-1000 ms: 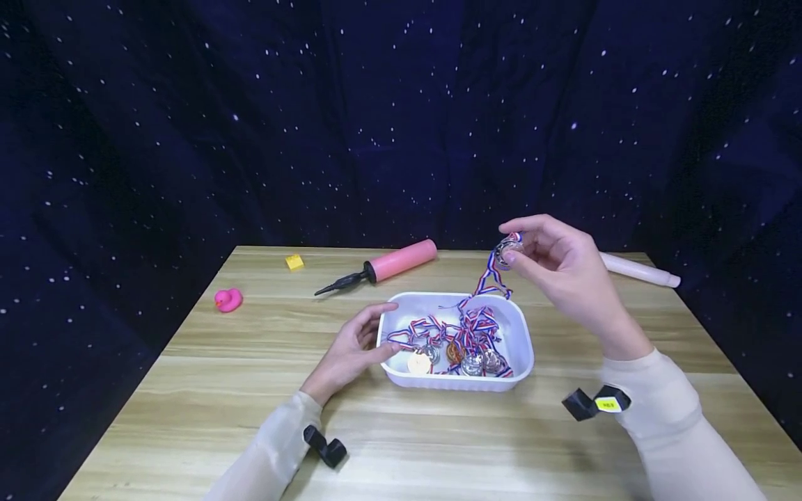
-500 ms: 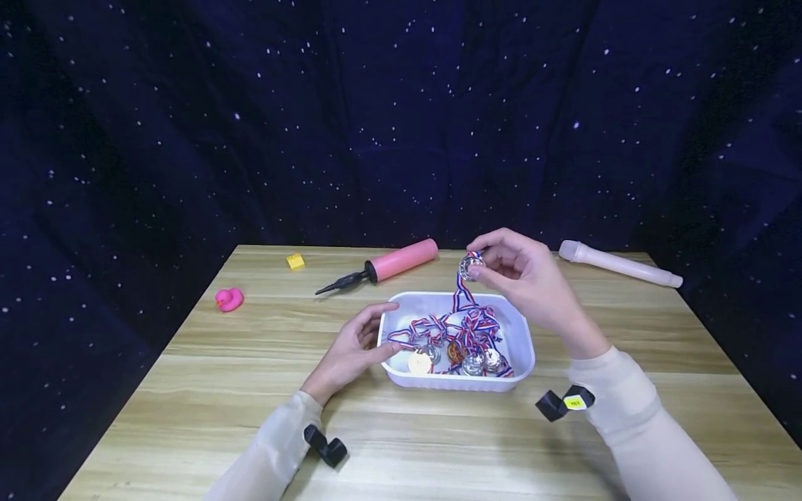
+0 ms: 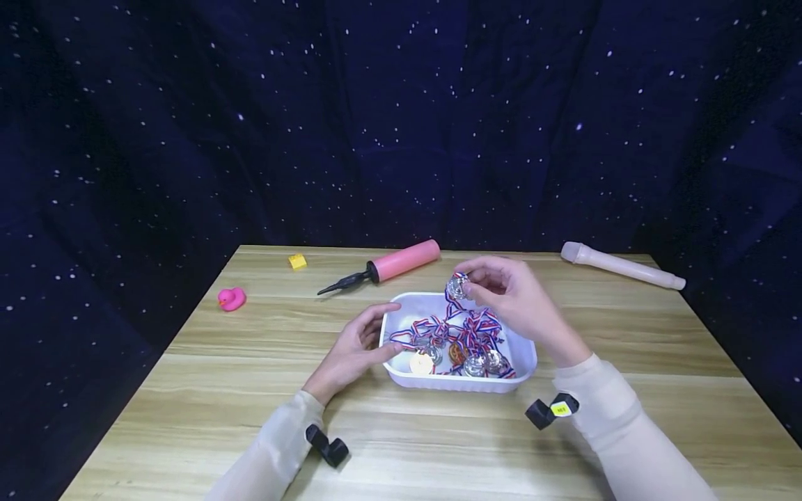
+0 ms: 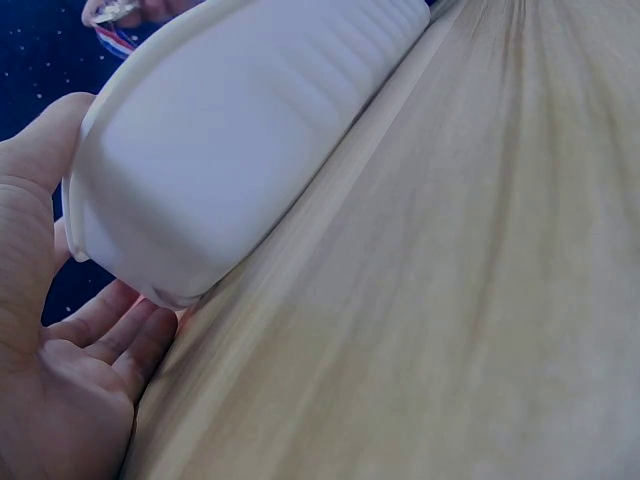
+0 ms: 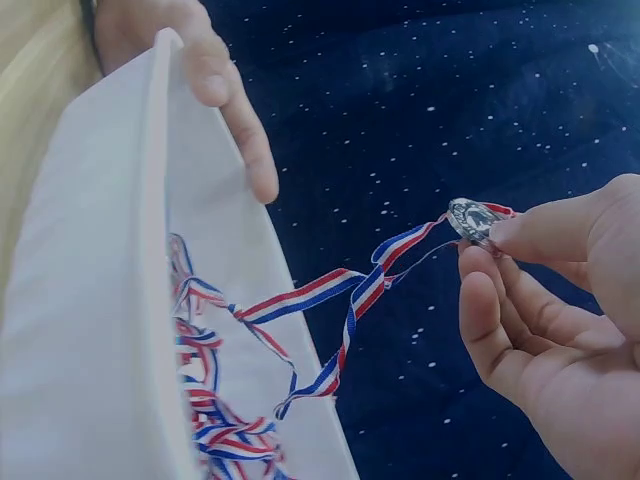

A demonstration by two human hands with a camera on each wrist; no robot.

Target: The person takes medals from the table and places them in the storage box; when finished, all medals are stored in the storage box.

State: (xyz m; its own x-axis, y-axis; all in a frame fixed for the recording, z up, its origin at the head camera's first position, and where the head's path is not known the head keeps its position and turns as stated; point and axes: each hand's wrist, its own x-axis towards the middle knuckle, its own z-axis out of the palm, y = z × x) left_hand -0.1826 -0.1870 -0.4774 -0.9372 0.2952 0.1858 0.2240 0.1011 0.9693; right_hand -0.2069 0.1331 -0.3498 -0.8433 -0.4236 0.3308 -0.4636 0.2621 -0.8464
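Over the back of a white plastic tub (image 3: 460, 382), my right hand (image 3: 514, 299) pinches a silver medal (image 3: 458, 286) between thumb and fingers. From that medal a red, white and blue ribbon (image 5: 340, 290) runs down into the tub. My left hand (image 3: 354, 348) grips the tub's left end, thumb over the rim and fingers along the side. Inside lie tangled striped ribbons (image 3: 479, 330), a gold medal (image 3: 422, 362), a bronze-coloured medal (image 3: 457, 353) and several silver medals (image 3: 475, 365). The ribbons partly cover them.
Behind the tub lies a pink hand pump (image 3: 401, 261) with a black nozzle. A pink rubber duck (image 3: 232, 299) and a yellow block (image 3: 297, 261) are on the left. At the back right rests a pale microphone-shaped stick (image 3: 620, 266). A dark starry curtain hangs behind the table.
My right hand has moved left and down with the silver medal, from above the tub's back right to its back middle. The ribbon hangs slacker. My left hand stays on the tub.
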